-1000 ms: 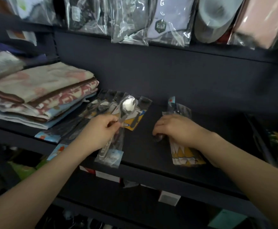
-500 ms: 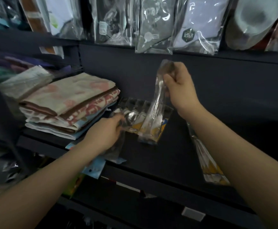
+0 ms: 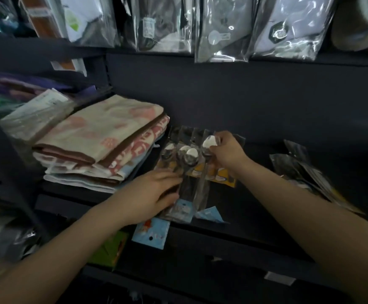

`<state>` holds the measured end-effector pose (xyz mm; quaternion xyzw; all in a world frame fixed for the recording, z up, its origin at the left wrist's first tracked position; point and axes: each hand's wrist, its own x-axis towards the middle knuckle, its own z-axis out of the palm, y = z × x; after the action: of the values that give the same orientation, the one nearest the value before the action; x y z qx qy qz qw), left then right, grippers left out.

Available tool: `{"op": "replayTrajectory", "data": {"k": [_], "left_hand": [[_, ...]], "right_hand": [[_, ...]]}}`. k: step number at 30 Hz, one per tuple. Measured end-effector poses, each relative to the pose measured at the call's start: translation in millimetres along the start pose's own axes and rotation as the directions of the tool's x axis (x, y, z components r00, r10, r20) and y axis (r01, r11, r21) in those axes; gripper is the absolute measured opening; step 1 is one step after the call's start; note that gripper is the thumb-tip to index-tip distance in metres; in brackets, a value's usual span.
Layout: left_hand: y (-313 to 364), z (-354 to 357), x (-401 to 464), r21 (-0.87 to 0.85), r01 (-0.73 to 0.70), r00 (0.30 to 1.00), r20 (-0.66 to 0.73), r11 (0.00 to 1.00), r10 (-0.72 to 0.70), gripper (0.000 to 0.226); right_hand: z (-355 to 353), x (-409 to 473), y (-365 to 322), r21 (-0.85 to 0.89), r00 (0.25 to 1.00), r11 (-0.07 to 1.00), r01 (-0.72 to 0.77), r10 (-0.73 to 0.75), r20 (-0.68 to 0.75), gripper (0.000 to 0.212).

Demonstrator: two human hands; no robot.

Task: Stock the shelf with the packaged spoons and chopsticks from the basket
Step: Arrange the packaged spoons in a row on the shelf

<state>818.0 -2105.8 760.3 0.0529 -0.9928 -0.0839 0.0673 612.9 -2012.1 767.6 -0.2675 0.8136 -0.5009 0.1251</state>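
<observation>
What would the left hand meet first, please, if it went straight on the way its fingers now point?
The left hand points right, low over the shelf. It would most likely push further into the row of packaged spoons that its fingertips already touch; depth is hard to judge from one view.

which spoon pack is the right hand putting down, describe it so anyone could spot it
Find the folded towels on the dark shelf; a row of clear spoon packs lies just to their right. The spoon pack is the rightmost of that row, its bowl end pinched by the right hand. The left hand rests on its neighbours.
</observation>
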Motion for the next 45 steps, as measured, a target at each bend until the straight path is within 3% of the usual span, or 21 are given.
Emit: {"op": "replayTrajectory", "data": {"k": [2, 4, 7, 10, 14, 17, 20, 24, 27, 29, 33, 34, 37, 40, 42, 45], "left_hand": [[-2, 1, -5, 0.003, -0.029, 0.992, 0.126, 1.000, 0.029, 0.060], [-4, 1, -5, -0.014, -0.019, 0.981, 0.190, 1.000, 0.021, 0.072], [-7, 0, -4, 0.019, -0.052, 0.980, 0.195, 0.998, 0.047, 0.096], [-9, -2, 0, 0.076, -0.096, 0.979, 0.189, 0.993, 0.080, 0.105], [-12, 1, 3, 0.145, -0.136, 0.977, 0.182, 0.980, 0.109, 0.106], [-13, 3, 2, 0.124, -0.123, 0.973, 0.209, 0.985, 0.095, 0.096], [-14, 2, 4, 0.121, -0.133, 0.975, 0.197, 0.984, 0.107, 0.091], [-14, 1, 5, 0.134, -0.157, 0.973, 0.191, 0.979, 0.129, 0.088], [-13, 2, 4, 0.123, -0.164, 0.978, 0.147, 0.979, 0.145, 0.086], [-14, 3, 4, 0.104, -0.166, 0.981, 0.123, 0.981, 0.152, 0.085], [-13, 6, 5, 0.110, -0.172, 0.984, 0.059, 0.979, 0.166, 0.076], [-13, 8, 5, 0.110, -0.167, 0.986, 0.042, 0.980, 0.164, 0.073], [-9, 7, 4, 0.109, -0.166, 0.984, -0.052, 0.980, 0.173, 0.082], [1, 6, 6, 0.072, -0.314, 0.933, -0.158, 0.947, 0.322, 0.068], [14, 5, 9, 0.068, -0.437, 0.894, -0.077, 0.897, 0.442, 0.060], [32, 5, 11, 0.098, -0.436, 0.897, 0.126, 0.894, 0.424, 0.065]], "right_hand": [[3, -5, -2, -0.161, 1.000, 0.987, 0.019, -0.018, 0.010, 0.022], [7, -8, -1, -0.184, 1.000, 0.983, -0.008, 0.008, 0.001, 0.018], [11, -9, -3, -0.027, 0.995, 0.994, -0.103, 0.103, 0.009, 0.012], [8, -9, -9, 0.015, 0.995, 0.994, -0.104, 0.104, -0.005, 0.009], [8, -14, -13, 0.225, 0.974, 0.949, -0.221, 0.202, 0.102, 0.023], [6, -16, -12, 0.328, 0.970, 0.917, -0.226, 0.180, 0.164, 0.030], [7, -16, -11, 0.021, 0.992, 0.992, -0.124, 0.124, -0.020, 0.008], [10, -14, -2, -0.354, 0.983, 0.929, -0.112, 0.051, -0.179, 0.024], [13, -13, -3, -0.289, 0.974, 0.947, -0.141, 0.080, -0.210, 0.012], [13, -11, -5, -0.248, 0.964, 0.955, -0.161, 0.099, -0.246, 0.027], [18, -12, -6, -0.381, 0.955, 0.902, -0.202, 0.095, -0.281, 0.018], [20, -13, -5, -0.419, 0.952, 0.882, -0.213, 0.090, -0.294, 0.026], [20, -20, -1, -0.545, 0.948, 0.818, -0.185, 0.002, -0.318, 0.045], [2, -31, -4, -0.554, 0.947, 0.829, -0.073, -0.116, -0.299, 0.039], [-17, -37, -4, -0.529, 0.950, 0.848, -0.012, -0.155, -0.270, 0.025], [-47, -49, 0, -0.565, 0.961, 0.824, 0.035, -0.183, -0.208, 0.016]]}}
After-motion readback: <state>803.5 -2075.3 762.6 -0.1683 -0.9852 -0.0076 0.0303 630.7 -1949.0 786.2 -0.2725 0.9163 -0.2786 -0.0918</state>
